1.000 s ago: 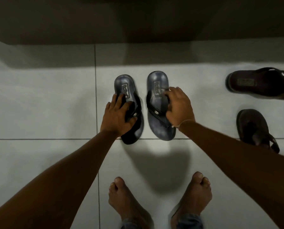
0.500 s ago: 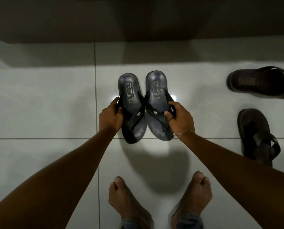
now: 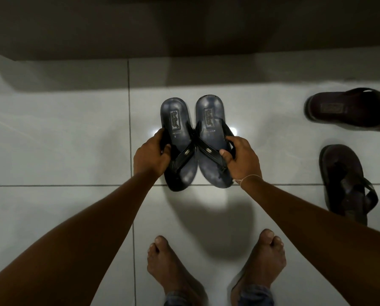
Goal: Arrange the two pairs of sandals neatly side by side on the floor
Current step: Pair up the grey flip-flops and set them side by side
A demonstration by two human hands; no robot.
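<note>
Two dark blue sandals lie side by side on the white tiled floor, heels away from me, their inner edges touching. My left hand (image 3: 150, 156) grips the outer edge of the left blue sandal (image 3: 177, 138). My right hand (image 3: 242, 159) grips the outer edge and strap of the right blue sandal (image 3: 211, 129). A brown pair lies apart at the right: one brown sandal (image 3: 348, 110) lies sideways at the far right, the other brown sandal (image 3: 344, 180) points roughly along my line of sight, nearer me.
A dark wall base or step (image 3: 184, 29) runs across the far side of the floor. My bare feet, the left foot (image 3: 171, 268) and the right foot (image 3: 264, 261), stand just behind the blue pair. White floor tiles (image 3: 52, 140) extend to the left.
My hands moved from on top of the blue sandals to their outer edges and pushed the two together; they now touch along the inner sides. The brown sandals have not moved.
</note>
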